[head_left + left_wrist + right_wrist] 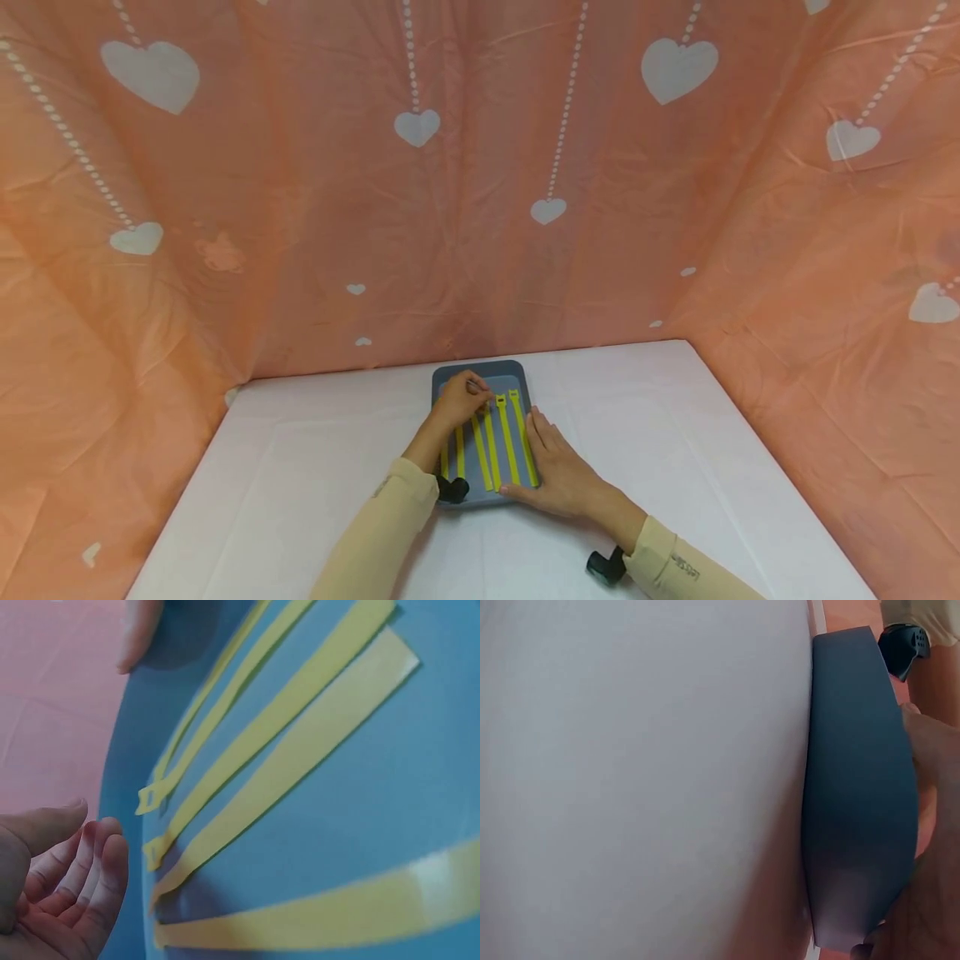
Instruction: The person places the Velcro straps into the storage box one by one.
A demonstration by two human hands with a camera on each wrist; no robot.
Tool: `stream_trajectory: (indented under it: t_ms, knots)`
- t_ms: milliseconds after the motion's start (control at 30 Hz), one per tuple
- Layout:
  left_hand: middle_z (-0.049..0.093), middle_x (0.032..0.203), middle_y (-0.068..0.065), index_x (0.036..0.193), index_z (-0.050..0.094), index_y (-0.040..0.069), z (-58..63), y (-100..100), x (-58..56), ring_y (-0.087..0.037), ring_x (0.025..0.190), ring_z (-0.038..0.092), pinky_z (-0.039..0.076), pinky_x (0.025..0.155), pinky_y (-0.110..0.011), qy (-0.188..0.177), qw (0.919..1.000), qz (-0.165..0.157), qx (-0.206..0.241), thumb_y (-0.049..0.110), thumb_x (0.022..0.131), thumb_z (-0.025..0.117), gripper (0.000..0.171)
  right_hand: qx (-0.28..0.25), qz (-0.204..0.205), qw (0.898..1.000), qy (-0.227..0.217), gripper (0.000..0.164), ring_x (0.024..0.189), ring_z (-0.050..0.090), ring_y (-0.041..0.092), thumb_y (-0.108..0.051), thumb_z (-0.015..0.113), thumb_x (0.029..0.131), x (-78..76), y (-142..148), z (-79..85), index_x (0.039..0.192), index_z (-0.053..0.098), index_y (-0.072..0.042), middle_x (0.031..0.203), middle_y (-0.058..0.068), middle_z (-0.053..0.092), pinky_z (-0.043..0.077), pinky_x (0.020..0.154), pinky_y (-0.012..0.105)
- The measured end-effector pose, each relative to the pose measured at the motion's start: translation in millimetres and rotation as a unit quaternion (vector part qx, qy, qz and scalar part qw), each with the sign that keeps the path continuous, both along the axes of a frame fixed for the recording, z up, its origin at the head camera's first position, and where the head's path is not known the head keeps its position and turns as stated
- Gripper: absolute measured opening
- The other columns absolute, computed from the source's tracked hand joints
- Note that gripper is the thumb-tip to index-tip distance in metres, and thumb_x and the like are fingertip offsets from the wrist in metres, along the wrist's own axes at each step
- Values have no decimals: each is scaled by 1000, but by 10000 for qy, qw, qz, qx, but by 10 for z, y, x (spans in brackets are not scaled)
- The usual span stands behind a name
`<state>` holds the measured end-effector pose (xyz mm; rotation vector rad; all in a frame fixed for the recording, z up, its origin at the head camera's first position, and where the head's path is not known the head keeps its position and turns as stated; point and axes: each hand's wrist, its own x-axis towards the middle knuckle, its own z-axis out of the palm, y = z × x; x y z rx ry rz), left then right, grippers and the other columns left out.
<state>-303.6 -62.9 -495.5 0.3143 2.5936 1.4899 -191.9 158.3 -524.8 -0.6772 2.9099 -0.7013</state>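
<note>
Several yellow strap-like cable ties with slotted heads (506,433) lie side by side, lengthwise, in a blue-grey tray (480,367). My left hand (459,400) hovers over the tray's far part, near the heads. In the left wrist view the left hand (67,885) has loosely bent fingers, the thumb apart from them and nothing visible between. My right hand (562,479) rests against the tray's right side, fingers straight along it, thumb spread toward the near corner. The right wrist view shows the tray's outer wall (859,787) beside the right hand (934,847).
The tray stands on a white-covered table (315,450). Peach curtains with white hearts (480,250) hang behind and at both sides. Black wrist cameras (606,567) sit by the beige sleeves (382,525).
</note>
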Motion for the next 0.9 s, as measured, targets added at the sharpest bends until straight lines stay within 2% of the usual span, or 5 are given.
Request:
stream_trajectory:
  t_ms: [167,400,533,733,900]
  knots:
    - [75,106,-15,117,67,3,40,-118,39,-33,90,76,62,72,-39,-20,9999,84,127,16,106,70,17,58,-42,10000,-47,127,166,12,35,-81,63,91,-6,7,-6,169,12,5,179,21,4,23,132,52]
    - [74,109,-16,116,67,4,133,-301,116,-36,94,76,63,76,-48,-16,9992,302,275,17,106,71,17,144,-75,9998,-144,129,166,11,35,-83,64,90,-13,24,36,170,12,4,179,21,4,20,133,51]
    - [74,108,-16,115,68,5,153,-408,143,-37,95,77,63,74,-44,100,9987,412,275,18,106,71,16,151,-58,9998,-104,128,166,12,37,-82,64,90,-14,49,54,169,16,5,179,22,7,19,133,52]
    - [75,111,-13,116,69,6,155,-579,211,-32,99,77,63,81,-40,417,9972,623,52,20,105,72,18,86,-46,9999,-38,113,165,14,40,-74,66,95,-39,121,68,169,26,1,178,20,14,22,131,56]
    - [76,110,-11,115,71,7,153,-715,298,-28,103,75,62,89,-45,753,9939,730,-328,20,105,73,16,-69,-80,9999,52,102,162,26,40,-68,69,96,-76,220,123,168,34,-4,175,18,29,30,128,59]
